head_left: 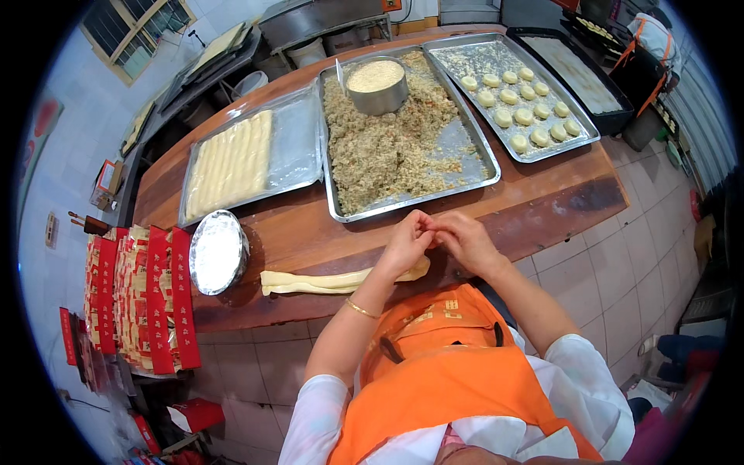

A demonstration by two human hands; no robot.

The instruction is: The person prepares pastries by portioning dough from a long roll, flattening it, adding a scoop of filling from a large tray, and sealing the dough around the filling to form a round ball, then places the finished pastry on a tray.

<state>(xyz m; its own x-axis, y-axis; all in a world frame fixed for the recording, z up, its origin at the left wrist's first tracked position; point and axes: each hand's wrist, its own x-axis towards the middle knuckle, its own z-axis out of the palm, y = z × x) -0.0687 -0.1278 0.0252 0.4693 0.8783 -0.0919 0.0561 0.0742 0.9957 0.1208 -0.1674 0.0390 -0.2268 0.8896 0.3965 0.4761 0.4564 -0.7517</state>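
My left hand (pixel 409 242) and my right hand (pixel 468 242) meet above the table's near edge, fingers pinched together at the tips. Whatever lies between them is too hidden to name. Beneath my left wrist runs a pale dough rope (pixel 314 283), flattened and lying along the front of the wooden table; its right end shows just under my hands. Just beyond my hands stands a metal tray of crumbly brown filling (pixel 372 167). A round metal tin (pixel 380 97) of pale grainy stuff rests in that filling, a light-coloured handle at its left.
Several dough ropes lie side by side on a left tray (pixel 298 159). Round dough pieces (pixel 523 116) sit in rows on a floured right tray, beside a dark pan (pixel 577 74). A foil-topped bowl (pixel 219 252) stands near red packets (pixel 155 298). Another person (pixel 655 50) is at far right.
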